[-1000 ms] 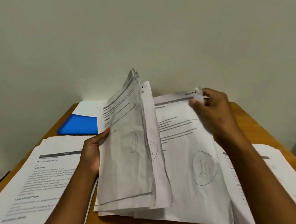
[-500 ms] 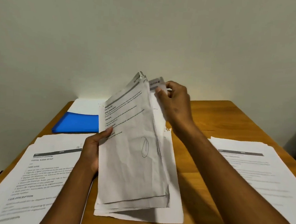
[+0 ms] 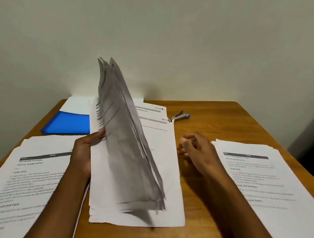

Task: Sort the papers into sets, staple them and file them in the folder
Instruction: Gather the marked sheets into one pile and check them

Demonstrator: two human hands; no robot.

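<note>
The left hand (image 3: 84, 151) grips a sheaf of printed sheets (image 3: 124, 146) by its left edge, thumb curled over the front, and the sheaf stands almost upright on its lower edge in the middle of the wooden bench (image 3: 217, 121), its top corners fanning apart and blurred. Beneath it, flat on the bench, lie more loose printed pages (image 3: 161, 156), the uppermost with a torn top right corner. The right hand (image 3: 196, 149) hovers just to the right of those pages, above the bare wood, fingers (image 3: 185, 143) loosely curled and holding nothing; it is blurred, so I cannot tell whether it touches the bench. On the far left side sits the blue folder (image 3: 68, 123), with a white sheet (image 3: 77, 105) showing at its far edge against the wall. Near the left edge of the bench, a spread pile of printed papers (image 3: 29, 180) runs under the left forearm. On the right, another stack of printed papers (image 3: 263, 178) lies flat, well apart from the standing sheaf. Beyond the torn corner, toward the back of the bench, the stapler (image 3: 180, 116) lies with its metal jaw open and a blue end pointing right.
</note>
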